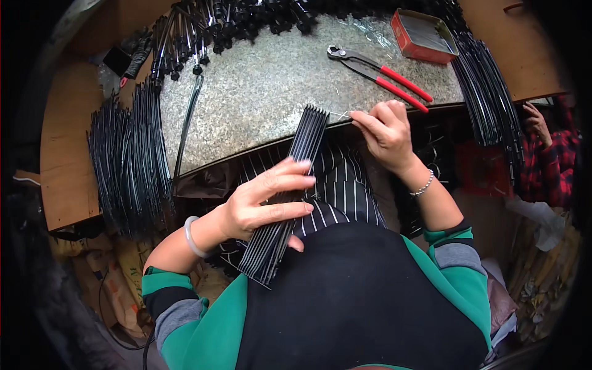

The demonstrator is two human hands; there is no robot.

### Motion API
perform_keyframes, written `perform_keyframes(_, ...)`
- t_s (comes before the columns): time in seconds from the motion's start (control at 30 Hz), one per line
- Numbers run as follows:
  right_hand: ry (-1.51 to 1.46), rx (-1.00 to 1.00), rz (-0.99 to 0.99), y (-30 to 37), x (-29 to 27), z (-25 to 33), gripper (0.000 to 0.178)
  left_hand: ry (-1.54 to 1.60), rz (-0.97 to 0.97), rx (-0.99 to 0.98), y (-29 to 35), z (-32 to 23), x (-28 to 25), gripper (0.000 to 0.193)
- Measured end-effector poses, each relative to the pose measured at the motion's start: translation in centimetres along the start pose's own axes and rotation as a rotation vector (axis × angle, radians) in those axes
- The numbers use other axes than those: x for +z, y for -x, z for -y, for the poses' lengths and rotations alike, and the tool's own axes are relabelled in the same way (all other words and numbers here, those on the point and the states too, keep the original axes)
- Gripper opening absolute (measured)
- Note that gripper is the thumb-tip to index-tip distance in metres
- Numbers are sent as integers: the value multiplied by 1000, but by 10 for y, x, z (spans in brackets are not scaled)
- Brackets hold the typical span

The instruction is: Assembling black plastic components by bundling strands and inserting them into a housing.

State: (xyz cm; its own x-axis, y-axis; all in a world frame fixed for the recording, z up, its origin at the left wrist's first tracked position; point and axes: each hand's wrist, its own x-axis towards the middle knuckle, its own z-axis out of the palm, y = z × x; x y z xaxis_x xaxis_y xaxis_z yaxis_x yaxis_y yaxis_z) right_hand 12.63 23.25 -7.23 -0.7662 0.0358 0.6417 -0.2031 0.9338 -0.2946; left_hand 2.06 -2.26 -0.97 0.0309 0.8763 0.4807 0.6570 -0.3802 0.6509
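Observation:
A flat row of black rods that look like umbrella ribs point(309, 132) slants from my lap up to the table's front edge. My left hand point(262, 197) lies across its middle with the fingers over the top, holding the row against my body side. Just right of the upper tips, my right hand point(387, 132) pinches a thin pale wire point(340, 115) between thumb and fingertips. That wire reaches the end of the outermost rib; whether it passes through a hole there is too small to see.
Red-handled pincers point(379, 77) rest on the speckled tabletop point(259, 92) near a red tin point(425, 37) of thin wires. Bundled black rods hang at the left point(132, 160) and right point(490, 92). Umbrella-like frames point(228, 21) crowd the back. Another person's hand point(538, 123) shows at far right.

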Motion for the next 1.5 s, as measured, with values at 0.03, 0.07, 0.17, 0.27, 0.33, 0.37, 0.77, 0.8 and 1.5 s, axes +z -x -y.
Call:
perform_keyframes(0.03,33,-12,-5,5,7,2,27,-44,6,-65,-1,-4,-2,61)
perform_keyframes(0.07,33,-2,-3,8,10,3,27,-49,34,-75,1,-3,-3,60)
perform_keyframes(0.17,68,-2,-35,15,13,6,34,-73,84,-77,7,1,-3,57)
perform_keyframes(0.27,54,-3,-46,17,15,5,37,-128,115,-63,12,3,-2,55)
perform_keyframes(0.33,47,-4,-52,19,15,5,38,-161,132,-60,14,4,-2,53)
perform_keyframes(0.37,57,0,-52,19,15,5,38,-179,140,-57,14,4,-3,52)
perform_keyframes(0.77,76,8,-42,16,22,9,39,-132,189,-75,20,7,-3,52)
perform_keyframes(0.8,77,5,-48,16,23,8,40,-131,189,-75,19,7,-3,52)
perform_keyframes(1.5,70,32,15,10,35,14,25,-112,159,-78,20,6,-10,56)
